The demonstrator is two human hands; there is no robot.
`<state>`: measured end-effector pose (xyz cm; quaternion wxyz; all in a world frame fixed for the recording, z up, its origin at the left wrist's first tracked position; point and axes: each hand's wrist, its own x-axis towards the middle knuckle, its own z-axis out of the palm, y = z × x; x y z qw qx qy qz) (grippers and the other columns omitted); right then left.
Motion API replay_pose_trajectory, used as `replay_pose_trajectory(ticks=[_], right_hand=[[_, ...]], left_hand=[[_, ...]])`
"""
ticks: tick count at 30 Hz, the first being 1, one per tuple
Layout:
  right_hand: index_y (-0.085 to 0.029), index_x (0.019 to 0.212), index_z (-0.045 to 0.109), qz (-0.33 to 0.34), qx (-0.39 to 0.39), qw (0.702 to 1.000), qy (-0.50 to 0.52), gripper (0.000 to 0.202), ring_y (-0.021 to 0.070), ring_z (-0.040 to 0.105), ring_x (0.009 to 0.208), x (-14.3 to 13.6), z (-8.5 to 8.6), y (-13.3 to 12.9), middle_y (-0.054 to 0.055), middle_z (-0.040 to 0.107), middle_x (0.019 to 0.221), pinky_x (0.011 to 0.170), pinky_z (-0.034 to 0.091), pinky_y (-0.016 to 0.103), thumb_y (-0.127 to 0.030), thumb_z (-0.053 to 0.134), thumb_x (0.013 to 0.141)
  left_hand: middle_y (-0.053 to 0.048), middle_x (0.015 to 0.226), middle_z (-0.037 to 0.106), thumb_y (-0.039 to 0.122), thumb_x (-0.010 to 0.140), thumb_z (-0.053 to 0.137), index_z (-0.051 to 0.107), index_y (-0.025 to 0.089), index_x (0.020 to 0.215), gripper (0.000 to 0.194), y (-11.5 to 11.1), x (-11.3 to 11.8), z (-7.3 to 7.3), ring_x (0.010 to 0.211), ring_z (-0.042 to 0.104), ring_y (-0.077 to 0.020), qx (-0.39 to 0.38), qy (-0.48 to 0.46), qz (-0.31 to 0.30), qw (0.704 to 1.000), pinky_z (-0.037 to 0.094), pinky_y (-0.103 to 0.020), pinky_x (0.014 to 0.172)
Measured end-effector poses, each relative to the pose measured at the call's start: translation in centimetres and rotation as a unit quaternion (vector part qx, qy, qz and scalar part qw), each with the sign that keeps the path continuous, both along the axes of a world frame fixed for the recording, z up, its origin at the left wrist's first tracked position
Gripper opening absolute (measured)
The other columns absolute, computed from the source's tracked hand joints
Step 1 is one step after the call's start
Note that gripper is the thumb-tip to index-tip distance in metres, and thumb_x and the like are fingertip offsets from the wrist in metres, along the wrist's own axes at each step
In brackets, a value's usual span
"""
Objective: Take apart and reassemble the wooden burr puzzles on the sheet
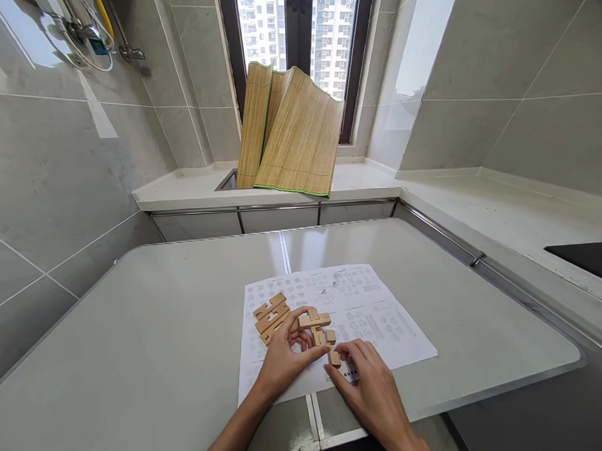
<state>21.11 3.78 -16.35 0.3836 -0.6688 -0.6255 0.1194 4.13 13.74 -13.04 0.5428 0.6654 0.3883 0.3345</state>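
Note:
My left hand (pixel 287 360) curls its fingers and thumb around a small cluster of joined wooden puzzle pieces (pixel 315 322). One piece lies crosswise at the far end of the cluster, and short block ends stick out to the right. At the near end, the thumb and forefinger of my right hand (pixel 368 375) pinch a wooden puzzle piece (pixel 334 359). My fingers partly cover how these pieces fit together. Left of the cluster, several loose notched wooden pieces (pixel 272 318) lie side by side. Beneath everything is a printed instruction sheet (pixel 400 337).
The sheet rests on a pale folding table (pixel 151 338) with a seam down its middle. Behind it, a folded bamboo mat (pixel 297 132) leans on the white counter (pixel 194 193) before a window. A black panel (pixel 594 259) sits on the right counter.

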Motion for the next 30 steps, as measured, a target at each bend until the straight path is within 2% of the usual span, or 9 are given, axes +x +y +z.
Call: replay_pose_trajectory(ticks=[5, 8, 11, 17, 23, 27, 30], right_hand=[[-0.026, 0.115, 0.065, 0.035, -0.037, 0.999, -0.003, 0.028, 0.0201, 0.066, 0.065, 1.8, 2.6, 0.1, 0.003, 0.071, 0.084, 0.060, 0.052, 0.031, -0.046, 0.051, 0.102], [-0.027, 0.123, 0.065, 0.086, -0.016, 0.995, -0.038, 0.030, 0.0213, 0.070, 0.074, 2.9, 4.4, 0.4, 0.005, 0.074, 0.096, 0.066, 0.054, 0.032, -0.042, 0.047, 0.104], [-0.027, 0.125, 0.065, 0.116, 0.002, 0.989, -0.089, 0.030, 0.0227, 0.071, 0.079, 3.4, 5.4, 0.7, 0.006, 0.074, 0.099, 0.066, 0.053, 0.032, -0.038, 0.045, 0.105], [-0.025, 0.118, 0.064, 0.108, 0.013, 0.985, -0.133, 0.025, 0.0220, 0.071, 0.077, 3.3, 5.4, 1.3, 0.006, 0.074, 0.098, 0.062, 0.049, 0.031, -0.034, 0.045, 0.106], [-0.026, 0.122, 0.064, 0.128, 0.014, 0.985, -0.115, 0.026, 0.0225, 0.072, 0.080, 2.9, 6.0, 1.2, 0.007, 0.074, 0.102, 0.064, 0.049, 0.031, -0.034, 0.044, 0.106], [-0.027, 0.123, 0.066, 0.151, 0.007, 0.983, -0.100, 0.028, 0.0224, 0.071, 0.079, 2.7, 6.2, 1.0, 0.007, 0.074, 0.099, 0.067, 0.051, 0.031, -0.034, 0.044, 0.106], [-0.027, 0.123, 0.066, 0.163, 0.004, 0.983, -0.085, 0.029, 0.0224, 0.070, 0.079, 2.4, 6.3, 0.9, 0.007, 0.073, 0.098, 0.066, 0.051, 0.030, -0.032, 0.044, 0.106]], left_hand=[[0.000, 0.086, 0.067, 0.041, 0.076, 0.084, 0.054, 0.023, 0.137, 0.071, -0.1, 0.0, 0.0, 0.074, 0.061, -0.0161, 0.028, 0.018, 0.005, 0.999, 0.053, -0.031, 0.077], [-0.001, 0.083, 0.068, 0.044, 0.076, 0.084, 0.054, 0.022, 0.137, 0.072, -0.1, -0.1, -0.2, 0.072, 0.061, -0.0167, 0.057, 0.034, 0.001, 0.998, 0.053, -0.032, 0.075], [-0.003, 0.089, 0.069, 0.046, 0.075, 0.085, 0.055, 0.023, 0.137, 0.073, -0.1, -0.1, -0.3, 0.074, 0.061, -0.0175, 0.082, 0.049, -0.010, 0.995, 0.053, -0.033, 0.075], [0.000, 0.083, 0.066, 0.045, 0.075, 0.084, 0.055, 0.024, 0.136, 0.070, -0.4, -0.2, 0.1, 0.071, 0.059, -0.0170, 0.102, 0.056, -0.029, 0.993, 0.052, -0.031, 0.072], [0.001, 0.083, 0.063, 0.045, 0.072, 0.085, 0.059, 0.025, 0.130, 0.067, -1.0, -0.2, 0.8, 0.071, 0.054, -0.0159, 0.132, 0.086, -0.059, 0.986, 0.048, -0.029, 0.070], [0.001, 0.082, 0.061, 0.046, 0.071, 0.087, 0.061, 0.025, 0.129, 0.067, -1.0, -0.1, 0.8, 0.069, 0.051, -0.0156, 0.145, 0.099, -0.067, 0.982, 0.046, -0.028, 0.069], [-0.001, 0.091, 0.062, 0.047, 0.069, 0.088, 0.063, 0.026, 0.127, 0.066, -0.9, -0.1, 0.7, 0.069, 0.050, -0.0144, 0.164, 0.099, -0.065, 0.979, 0.046, -0.029, 0.069]])
